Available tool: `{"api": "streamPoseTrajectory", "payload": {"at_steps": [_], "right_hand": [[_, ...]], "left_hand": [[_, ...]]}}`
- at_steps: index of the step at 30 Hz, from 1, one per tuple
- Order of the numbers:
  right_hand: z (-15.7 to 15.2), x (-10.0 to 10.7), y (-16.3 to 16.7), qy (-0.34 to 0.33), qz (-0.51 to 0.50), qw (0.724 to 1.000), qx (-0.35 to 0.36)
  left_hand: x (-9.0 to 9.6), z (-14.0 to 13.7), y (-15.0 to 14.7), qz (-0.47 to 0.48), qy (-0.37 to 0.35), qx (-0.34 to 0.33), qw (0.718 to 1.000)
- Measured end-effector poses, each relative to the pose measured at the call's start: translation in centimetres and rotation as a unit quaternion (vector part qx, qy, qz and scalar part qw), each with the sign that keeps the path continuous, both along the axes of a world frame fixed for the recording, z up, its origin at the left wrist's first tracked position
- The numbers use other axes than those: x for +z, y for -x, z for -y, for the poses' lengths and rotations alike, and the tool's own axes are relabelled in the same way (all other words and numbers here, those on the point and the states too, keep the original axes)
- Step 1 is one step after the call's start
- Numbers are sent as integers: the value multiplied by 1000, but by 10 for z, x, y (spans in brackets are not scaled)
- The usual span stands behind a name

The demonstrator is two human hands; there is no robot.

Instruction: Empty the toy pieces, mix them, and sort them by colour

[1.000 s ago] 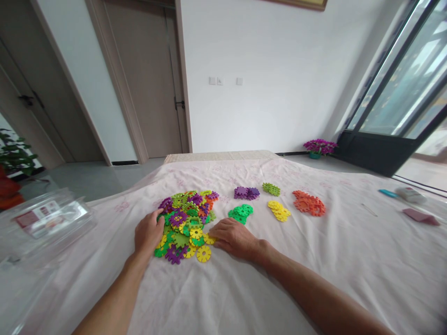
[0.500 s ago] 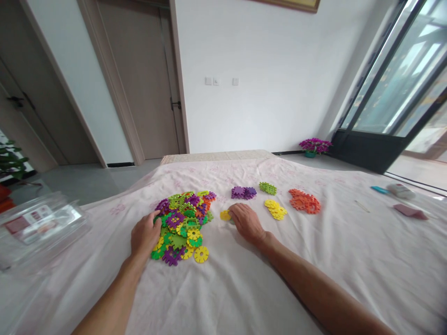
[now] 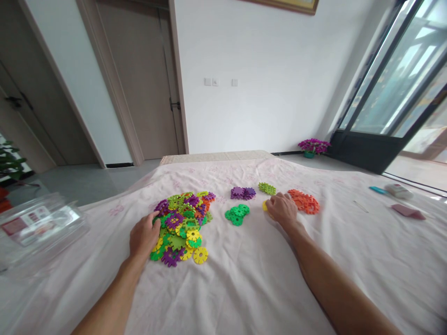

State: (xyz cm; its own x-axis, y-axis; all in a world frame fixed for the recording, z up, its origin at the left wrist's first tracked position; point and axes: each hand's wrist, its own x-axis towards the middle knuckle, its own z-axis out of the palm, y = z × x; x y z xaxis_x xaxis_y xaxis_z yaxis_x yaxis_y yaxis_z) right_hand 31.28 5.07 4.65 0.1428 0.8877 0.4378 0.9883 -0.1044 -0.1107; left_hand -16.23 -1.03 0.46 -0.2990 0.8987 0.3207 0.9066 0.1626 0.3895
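My left hand (image 3: 144, 234) rests against the left edge of a mixed heap of interlocking plastic pieces (image 3: 178, 240), coloured purple, green, yellow and orange. Its thumb and forefinger are slightly apart, and no piece shows in it. My right hand (image 3: 282, 208) is over the yellow group, fingers bent down and together around a yellow notched disc (image 3: 264, 205); the hand hides most of the yellow. Just right of it are orange pieces (image 3: 307, 203). Green discs (image 3: 237, 214), purple square pieces (image 3: 243, 192) and light green pieces (image 3: 267, 188) lie in separate groups.
A pale floral cloth (image 3: 223, 288) with wrinkles covers the surface. Clear plastic boxes (image 3: 42, 232) stand at far left. On the right lie a blue item (image 3: 379, 190), a whitish bundle (image 3: 399, 191), a pink cloth-like piece (image 3: 408, 211) and a thin stick (image 3: 360, 206).
My right hand has moved right with a yellow disc, from beside the heap to the yellow group. The green discs it covered are now in sight. My left hand stays put.
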Motion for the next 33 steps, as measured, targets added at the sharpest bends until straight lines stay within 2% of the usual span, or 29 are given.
{"api": "streamPoseTrajectory", "payload": {"at_steps": [3, 5, 9, 12, 15, 22, 25, 30, 33], "right_hand": [[-1, 0, -2, -1, -10, 999, -48], [-2, -2, 0, -11, -11, 998, -55], [-3, -10, 5, -36, 8, 999, 9], [-5, -18, 4, 5, 14, 998, 55], [-7, -22, 0, 35, 3, 998, 49], [-5, -17, 1, 13, -24, 999, 28], [-4, -16, 2, 13, -36, 998, 50], [-8, -23, 0, 53, -37, 995, 73], [-8, -26, 0, 17, -19, 997, 69]], "left_hand": [[-1, 0, 0, 0, -1, -1, 1000], [-1, 0, 1, -2, -1, -2, 1000], [-2, -1, 1, -4, -3, -2, 1000], [-2, 0, 1, -5, -1, 2, 1000], [-2, 0, 1, -5, -2, 3, 1000], [-3, -2, 2, -8, -3, 1, 1000], [-3, -2, 2, -10, -2, 3, 1000], [-2, -1, 1, -6, 0, 2, 1000], [-2, -1, 1, -3, 0, 4, 1000]]}}
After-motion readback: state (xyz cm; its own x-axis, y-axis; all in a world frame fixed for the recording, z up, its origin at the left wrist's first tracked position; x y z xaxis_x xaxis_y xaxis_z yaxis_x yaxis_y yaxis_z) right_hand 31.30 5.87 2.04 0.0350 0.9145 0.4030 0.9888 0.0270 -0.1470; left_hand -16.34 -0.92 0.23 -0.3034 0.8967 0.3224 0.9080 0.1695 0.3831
